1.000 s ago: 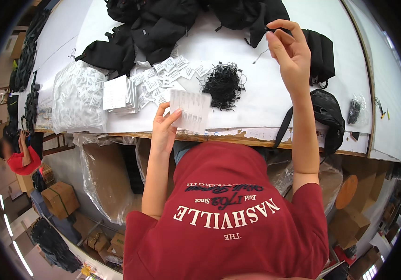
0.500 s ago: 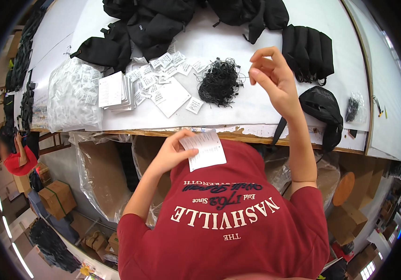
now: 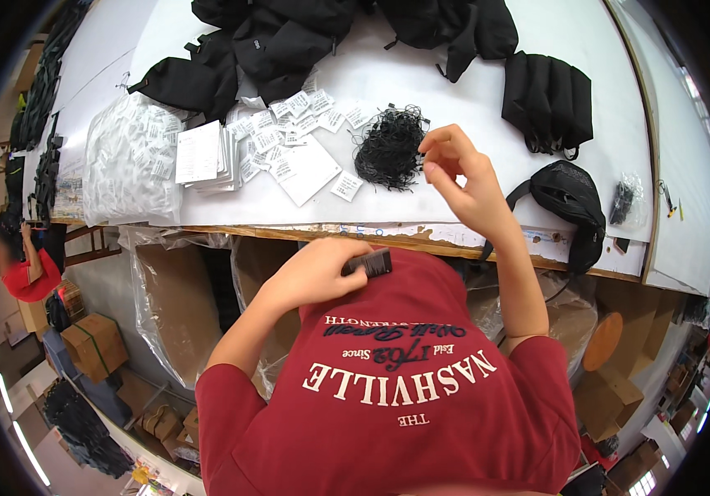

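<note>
My left hand (image 3: 313,271) is closed around a hang tag (image 3: 369,264) in front of my shirt, below the table's front edge. The tag's dark face shows, tilted, and the fingers cover part of it. Over the table, my right hand (image 3: 466,178) has its thumb and forefinger curled together at the right side of a tangled pile of black strings (image 3: 388,149). A dark bit of string shows at these fingertips. Loose white printed labels (image 3: 297,124) and a white card (image 3: 307,169) lie left of the pile.
A stack of white cards (image 3: 198,155) stands beside a clear bag of labels (image 3: 127,165). Black bags (image 3: 280,50) lie at the back, folded black items (image 3: 547,103) and a black mesh bag (image 3: 568,207) at the right. Plastic-lined cartons (image 3: 169,306) stand below the table edge.
My right hand has come lower and left, to the string pile. The hang tag in my left hand has turned from its white printed face to its dark one.
</note>
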### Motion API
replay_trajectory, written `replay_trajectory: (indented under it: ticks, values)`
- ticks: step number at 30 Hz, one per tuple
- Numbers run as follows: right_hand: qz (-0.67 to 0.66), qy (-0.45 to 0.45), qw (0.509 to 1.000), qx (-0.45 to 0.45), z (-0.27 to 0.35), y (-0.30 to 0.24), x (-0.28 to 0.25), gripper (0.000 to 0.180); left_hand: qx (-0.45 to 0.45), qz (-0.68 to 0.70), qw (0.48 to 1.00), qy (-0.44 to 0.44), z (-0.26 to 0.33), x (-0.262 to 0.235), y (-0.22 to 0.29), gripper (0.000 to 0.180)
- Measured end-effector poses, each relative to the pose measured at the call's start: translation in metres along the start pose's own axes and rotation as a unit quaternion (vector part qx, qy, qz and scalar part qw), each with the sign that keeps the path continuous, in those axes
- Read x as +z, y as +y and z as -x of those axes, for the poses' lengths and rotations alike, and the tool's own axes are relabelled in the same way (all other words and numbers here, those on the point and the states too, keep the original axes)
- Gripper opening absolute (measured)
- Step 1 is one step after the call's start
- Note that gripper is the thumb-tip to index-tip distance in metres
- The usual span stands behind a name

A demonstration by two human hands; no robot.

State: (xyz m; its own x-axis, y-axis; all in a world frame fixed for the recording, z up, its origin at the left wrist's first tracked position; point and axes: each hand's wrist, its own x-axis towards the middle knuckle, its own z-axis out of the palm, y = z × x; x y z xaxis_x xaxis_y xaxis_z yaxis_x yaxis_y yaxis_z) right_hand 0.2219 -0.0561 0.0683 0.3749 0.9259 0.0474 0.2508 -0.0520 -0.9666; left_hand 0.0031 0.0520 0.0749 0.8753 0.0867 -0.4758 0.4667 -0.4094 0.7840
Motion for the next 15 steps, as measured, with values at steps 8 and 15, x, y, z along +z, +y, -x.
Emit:
replay_trajectory:
  ticks: [8, 15]
  values:
    - [0.002, 0.081, 0.991, -0.109, 0.018, -0.003, 0.038, 0.02, 0.07, 0.375, 0.838, 0.39, -0.032, 0.019, 0.005, 0.015]
    - [0.057, 0.159, 0.966, -0.196, 0.016, 0.003, 0.052, 0.023, 0.114, 0.271, 0.852, 0.433, -0.037, 0.024, 0.022, 0.023]
